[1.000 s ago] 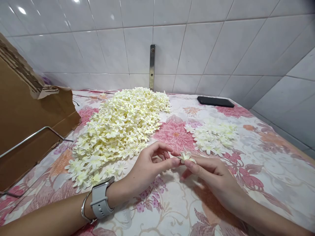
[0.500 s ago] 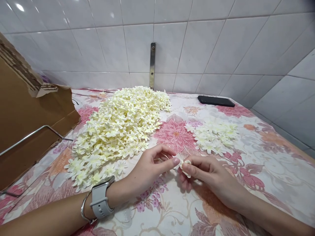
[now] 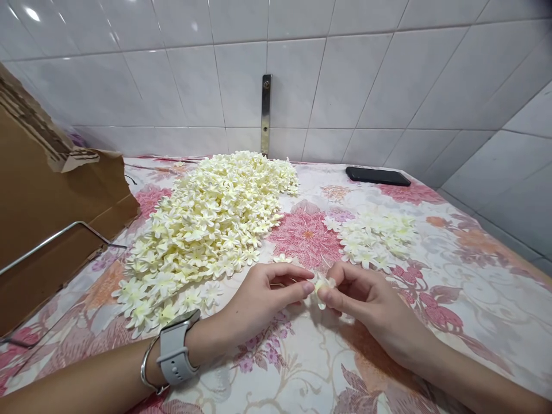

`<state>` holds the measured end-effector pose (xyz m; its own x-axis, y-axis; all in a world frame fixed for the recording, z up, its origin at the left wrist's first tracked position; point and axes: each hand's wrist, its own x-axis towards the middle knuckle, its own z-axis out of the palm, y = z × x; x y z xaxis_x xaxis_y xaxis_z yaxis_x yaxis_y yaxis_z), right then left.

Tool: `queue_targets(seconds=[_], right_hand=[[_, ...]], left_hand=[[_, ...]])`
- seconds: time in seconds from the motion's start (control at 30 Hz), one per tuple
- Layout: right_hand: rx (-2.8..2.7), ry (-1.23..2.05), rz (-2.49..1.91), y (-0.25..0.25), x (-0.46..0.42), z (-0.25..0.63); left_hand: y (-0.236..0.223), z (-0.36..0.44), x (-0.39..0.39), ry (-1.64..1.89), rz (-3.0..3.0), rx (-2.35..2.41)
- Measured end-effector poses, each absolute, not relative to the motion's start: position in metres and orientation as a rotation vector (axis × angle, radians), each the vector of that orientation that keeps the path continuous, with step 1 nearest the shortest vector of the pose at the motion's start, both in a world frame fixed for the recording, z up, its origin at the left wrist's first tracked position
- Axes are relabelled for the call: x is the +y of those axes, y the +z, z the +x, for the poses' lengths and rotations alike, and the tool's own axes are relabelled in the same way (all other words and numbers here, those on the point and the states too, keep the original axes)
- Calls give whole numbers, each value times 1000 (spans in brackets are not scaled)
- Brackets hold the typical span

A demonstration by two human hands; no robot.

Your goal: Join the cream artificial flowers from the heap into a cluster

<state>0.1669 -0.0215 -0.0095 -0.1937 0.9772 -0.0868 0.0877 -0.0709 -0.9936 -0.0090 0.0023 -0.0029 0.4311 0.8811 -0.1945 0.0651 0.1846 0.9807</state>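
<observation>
Between my two hands is a small cream artificial flower (image 3: 321, 286), raised a little over the tablecloth. My right hand (image 3: 364, 302) pinches its right side between thumb and forefinger. The thumb and forefinger of my left hand (image 3: 265, 293) are closed on its left edge. A large heap of the same pale yellow-white flowers (image 3: 207, 221) lies beyond my left hand. A smaller, flatter group of whiter flowers (image 3: 375, 238) is spread beyond my right hand. One single flower (image 3: 282, 259) lies just past my left knuckles.
A floral tablecloth (image 3: 483, 305) covers the table. At the left stands a torn cardboard box (image 3: 64, 213) with a bent metal rod (image 3: 56, 234) before it. A black phone (image 3: 378, 176) lies at the back right. A metal bracket (image 3: 266, 115) is fixed to the tiled wall (image 3: 345, 75).
The flower between my fingers has turned, and my left fingertips have closed on it again after standing slightly apart. A single flower now shows beyond my left hand.
</observation>
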Motion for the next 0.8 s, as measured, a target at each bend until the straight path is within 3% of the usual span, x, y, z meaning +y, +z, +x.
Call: queue_targets(seconds=[0.37,0.57,0.67,0.8], right_hand=[[-1323,1515,-1244,-8,-16,166],[-1315,1348,-1396,-5,-16,173],[-1503,918,-1568,0,-6,187],[-1694,-97,-1509,6,3,196]], left_hand=[[-2,-6,3,765,1089,910],[-1,-7,5,799,1048,912],[-2,-7,8,832,946,901],[-3,-7,7,833,903,868]])
